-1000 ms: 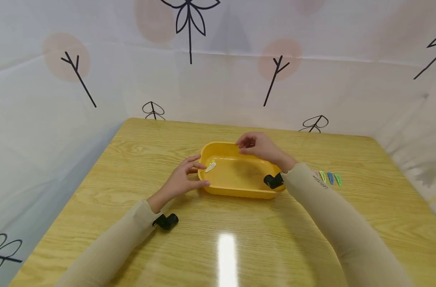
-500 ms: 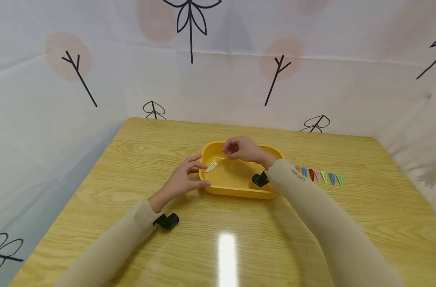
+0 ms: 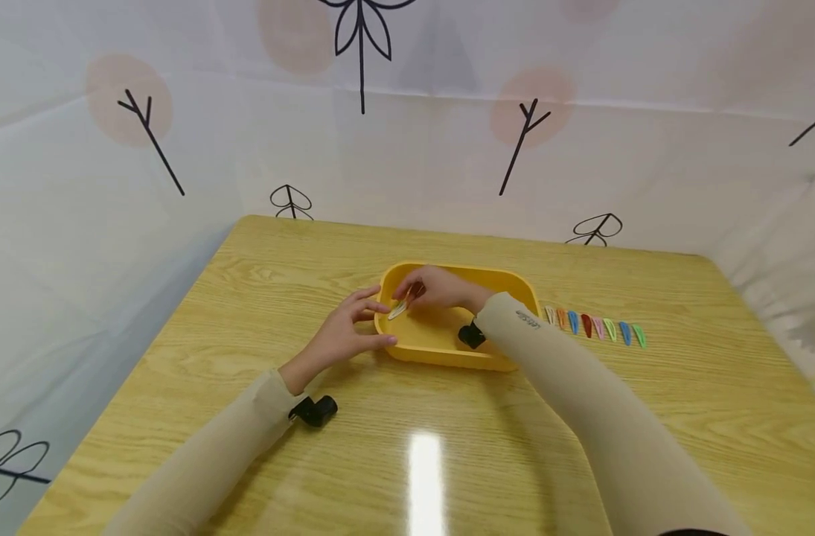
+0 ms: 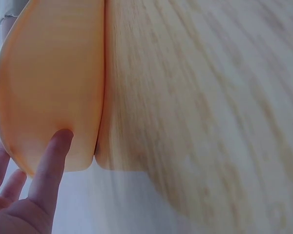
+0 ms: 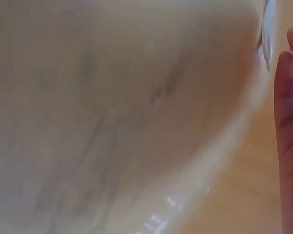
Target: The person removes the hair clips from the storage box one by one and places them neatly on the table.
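Observation:
A white snap hair clip [image 3: 397, 310] lies at the left end inside a yellow plastic tray [image 3: 461, 359]. My right hand [image 3: 440, 288] reaches down into the tray, its thumb and fingertips beside that clip. In the right wrist view a small gap shows between the fingertips [image 5: 285, 61] and the pale clip [image 5: 268, 36]. My left hand [image 3: 343, 327] rests against the tray's left end with its fingers spread. One straight finger [image 4: 58, 146] touches the tray's outer wall [image 4: 63, 73] in the left wrist view.
To the right of the tray, several coloured hair clips [image 3: 586, 325] lie in a row on the wood-grain table [image 3: 300, 260]. A patterned white cloth [image 3: 420, 149] hangs behind the table. A black wrist camera [image 3: 316, 412] is worn at the left cuff.
My right hand has moved left and down into the tray, to the white hair clip. Its sleeve now leaves more of the clip row in sight. My left hand keeps its place.

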Tool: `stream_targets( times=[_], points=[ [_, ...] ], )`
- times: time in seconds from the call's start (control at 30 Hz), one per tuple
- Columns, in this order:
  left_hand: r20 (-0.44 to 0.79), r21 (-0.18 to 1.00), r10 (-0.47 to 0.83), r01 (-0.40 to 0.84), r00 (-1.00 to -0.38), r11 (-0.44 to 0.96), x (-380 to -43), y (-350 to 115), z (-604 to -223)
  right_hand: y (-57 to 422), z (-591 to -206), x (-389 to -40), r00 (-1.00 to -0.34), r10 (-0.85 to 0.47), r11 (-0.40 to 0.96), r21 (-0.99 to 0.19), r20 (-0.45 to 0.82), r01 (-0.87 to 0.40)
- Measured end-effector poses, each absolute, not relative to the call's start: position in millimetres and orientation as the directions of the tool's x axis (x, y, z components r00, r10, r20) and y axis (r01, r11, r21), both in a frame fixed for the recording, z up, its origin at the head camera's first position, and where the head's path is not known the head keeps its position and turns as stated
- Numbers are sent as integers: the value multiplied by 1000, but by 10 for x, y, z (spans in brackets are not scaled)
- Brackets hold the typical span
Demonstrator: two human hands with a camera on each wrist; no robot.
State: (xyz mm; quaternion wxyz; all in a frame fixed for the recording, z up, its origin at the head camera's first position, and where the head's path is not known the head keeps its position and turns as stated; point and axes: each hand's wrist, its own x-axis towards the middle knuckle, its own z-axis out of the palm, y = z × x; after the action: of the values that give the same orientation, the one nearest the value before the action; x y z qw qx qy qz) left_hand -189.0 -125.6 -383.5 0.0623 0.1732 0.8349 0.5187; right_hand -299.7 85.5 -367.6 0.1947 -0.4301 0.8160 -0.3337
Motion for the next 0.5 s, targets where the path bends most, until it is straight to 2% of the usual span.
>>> stream_targets(
  times=[0.3,0.5],
  points=[
    [77,888,351,224,-933,402,-1893,-1255,-3838,820,-3724,-2991,-506,-855,442,-665,-110,-602],
    [89,886,346,233,-934,401,-1899,-1257,-3855,829,-3730,-2999,-450,-890,374,-687,-78,-622]
  ],
)
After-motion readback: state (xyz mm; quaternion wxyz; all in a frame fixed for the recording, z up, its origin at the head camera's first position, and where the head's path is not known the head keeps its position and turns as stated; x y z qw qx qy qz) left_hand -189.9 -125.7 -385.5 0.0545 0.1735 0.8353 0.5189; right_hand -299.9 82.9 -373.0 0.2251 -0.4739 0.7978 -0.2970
